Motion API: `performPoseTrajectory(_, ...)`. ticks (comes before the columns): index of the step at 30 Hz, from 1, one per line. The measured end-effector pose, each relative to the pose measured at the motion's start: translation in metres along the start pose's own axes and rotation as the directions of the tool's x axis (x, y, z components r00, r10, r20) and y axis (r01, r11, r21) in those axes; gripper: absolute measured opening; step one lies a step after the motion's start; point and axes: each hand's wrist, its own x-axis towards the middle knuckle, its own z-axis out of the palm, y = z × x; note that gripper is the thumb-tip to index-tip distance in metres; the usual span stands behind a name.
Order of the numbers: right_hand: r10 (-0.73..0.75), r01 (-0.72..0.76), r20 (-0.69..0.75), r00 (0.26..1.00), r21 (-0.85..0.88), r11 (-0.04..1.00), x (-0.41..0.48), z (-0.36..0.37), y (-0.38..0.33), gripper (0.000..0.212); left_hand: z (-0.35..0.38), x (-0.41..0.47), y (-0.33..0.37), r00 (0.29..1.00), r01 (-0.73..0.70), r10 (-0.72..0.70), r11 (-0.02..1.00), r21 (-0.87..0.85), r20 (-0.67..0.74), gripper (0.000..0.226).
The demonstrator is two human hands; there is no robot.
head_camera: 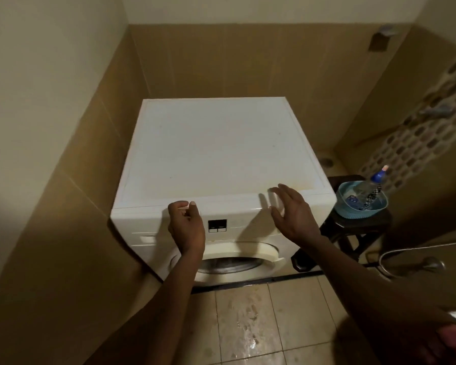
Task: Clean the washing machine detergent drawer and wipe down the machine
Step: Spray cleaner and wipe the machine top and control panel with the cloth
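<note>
- Glossy beige floor tiles (248, 325) lie nearest, streaked with wet patches that catch the light.
- Two bare forearms reach forward over the tiles.
- The left hand (186, 225) sits at the upper edge of the control panel with its fingers curled. Whether they grip the edge or only rest against it cannot be told.
- The right hand (291, 214) hovers at the front top edge, fingers spread apart and holding nothing.
- The washing machine (216, 143) stands in the tiled corner straight ahead. It is a white, boxy front-loader.
- Its round door (248, 252) has a cream, yellowed rim.
- A small dark display (217, 225) sits mid-panel, between the hands.
- The detergent drawer (145, 238) shows as a pale rectangle at the panel's left, beside the left hand.
- The flat top is matt white with faint yellowish staining.
- Just right of the machine, a dark wooden stool (358, 225) carries a blue plastic basin (353, 215) holding a clear bottle (366, 189) with a blue cap.
- Smooth tan wall tiles (221, 61) rise behind.
</note>
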Motion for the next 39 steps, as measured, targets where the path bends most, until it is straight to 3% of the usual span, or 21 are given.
performPoseTrajectory(7,0.109,-0.110,-0.028,0.994,-0.022,0.994,-0.020,-0.073,0.073,0.047,0.072,-0.060,0.029,0.981,-0.125,0.111,0.989,0.080,0.161,0.013)
performPoseTrajectory(17,0.296,-0.296,-0.021,0.955,0.024,0.955,-0.070,-0.177,0.200,0.026,0.187,-0.158,0.082,0.908,-0.311,0.246,0.938,0.153,0.340,0.015)
performPoseTrajectory(23,0.402,-0.402,-0.031,0.915,-0.002,0.915,-0.098,-0.217,0.274,0.025,0.251,-0.216,0.103,0.844,-0.350,0.280,0.934,0.074,0.457,0.024)
performPoseTrajectory(28,0.470,-0.471,-0.052,0.881,-0.018,0.882,-0.100,-0.227,0.302,0.022,0.297,-0.235,0.108,0.791,-0.330,0.255,0.943,0.036,0.556,0.033)
performPoseTrajectory(39,0.642,-0.641,0.008,0.767,0.052,0.766,-0.045,-0.216,0.381,0.040,0.414,-0.209,0.077,0.620,-0.287,0.098,0.952,0.109,0.779,0.085)
